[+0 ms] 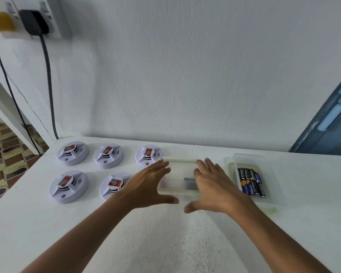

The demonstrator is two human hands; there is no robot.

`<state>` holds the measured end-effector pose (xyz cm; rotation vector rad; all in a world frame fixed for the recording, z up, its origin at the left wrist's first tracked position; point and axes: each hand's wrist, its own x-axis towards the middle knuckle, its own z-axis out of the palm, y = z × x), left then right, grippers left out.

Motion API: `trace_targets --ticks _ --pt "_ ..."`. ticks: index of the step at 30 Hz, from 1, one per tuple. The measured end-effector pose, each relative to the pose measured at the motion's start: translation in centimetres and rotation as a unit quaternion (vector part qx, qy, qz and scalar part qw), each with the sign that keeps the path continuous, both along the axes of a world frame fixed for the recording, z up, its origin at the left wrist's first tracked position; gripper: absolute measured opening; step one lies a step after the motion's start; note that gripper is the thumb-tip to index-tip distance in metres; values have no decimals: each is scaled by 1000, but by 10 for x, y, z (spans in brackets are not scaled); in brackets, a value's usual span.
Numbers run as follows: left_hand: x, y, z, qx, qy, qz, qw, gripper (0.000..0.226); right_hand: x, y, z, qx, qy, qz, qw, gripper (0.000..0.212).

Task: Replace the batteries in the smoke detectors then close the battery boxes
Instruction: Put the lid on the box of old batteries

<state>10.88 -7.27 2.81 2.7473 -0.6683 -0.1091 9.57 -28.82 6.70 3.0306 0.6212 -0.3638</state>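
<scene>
My left hand (pixel 148 185) and right hand (pixel 211 184), fingers spread, flank the clear box (pixel 178 175) between the smoke detectors (pixel 72 153) and batteries (pixel 251 181); I judge an uneven grip could tip it.

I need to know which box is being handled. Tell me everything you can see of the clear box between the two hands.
The clear box is a shallow, rectangular, see-through plastic container with a pale greenish rim seal. It lies flat on the white table, right of the smoke detectors and left of the battery box. Something dark shows inside. The left hand and right hand reach over its two sides, fingers spread.
</scene>
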Motion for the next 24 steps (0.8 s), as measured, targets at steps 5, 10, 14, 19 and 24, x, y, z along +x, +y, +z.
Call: trace_targets --ticks 5,10,14,19,24 --pt "3 4 -11 -16 -63 -7 998 110 9 -10 -16 108 -13 13 994 97" --pt "3 -1 -25 -24 -180 -14 983 85 10 -19 -38 197 -62 22 978 89" --pt "4 1 -31 -25 -209 -17 977 81 10 -20 -45 220 -84 19 972 89" --pt "8 -2 -33 -23 -228 -17 973 73 10 -18 -52 223 -122 7 967 77" --pt "6 -1 -28 -10 -173 -21 985 71 8 -17 -53 207 -139 2 968 76"
